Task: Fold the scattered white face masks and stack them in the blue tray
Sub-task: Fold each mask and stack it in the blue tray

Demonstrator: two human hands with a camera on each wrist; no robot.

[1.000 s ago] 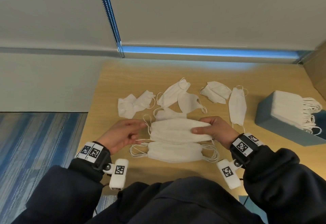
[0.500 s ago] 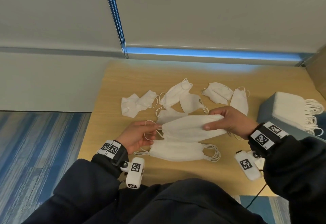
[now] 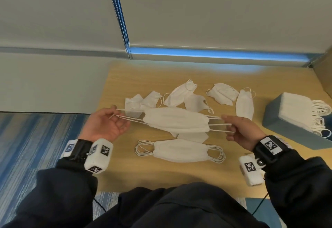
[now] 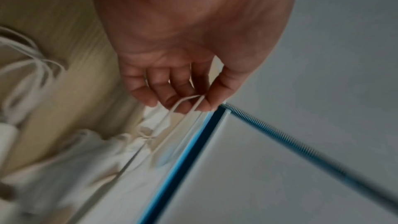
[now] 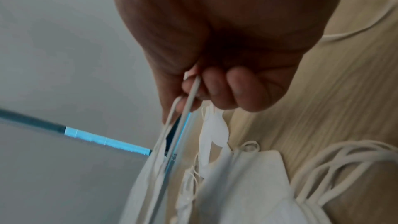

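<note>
So both hands were up off the table point(image 3: 233, 179) with a small bundle of folded masks point(image 3: 177, 120) stretched between them. The left hand point(image 3: 106, 126) had its fingers curled with the ear loops point(image 3: 129, 118) pinched at the fingertips point(image 4: 206, 103) (the left wrist view showed the loop hooked right over them). The right hand point(image 3: 240, 129) did the same on the other side, fingers curled round the loops on that end point(image 3: 218, 125), cords pulled taut.

Right under that bundle, nearer the person, a second stack of folded masks point(image 3: 179, 150) lay flat on the wood, loops fanned out at both ends. Further back, the unfolded masks point(image 3: 179, 94) were scattered in a loose row, some overlapping, one point(image 3: 244, 105) lying lengthwise off to the right. The blue tray point(image 3: 287, 129) sat at the right edge of the table, tilted, already holding a thick pile of finished masks point(image 3: 296, 109) with loops spilling out the side.
</note>
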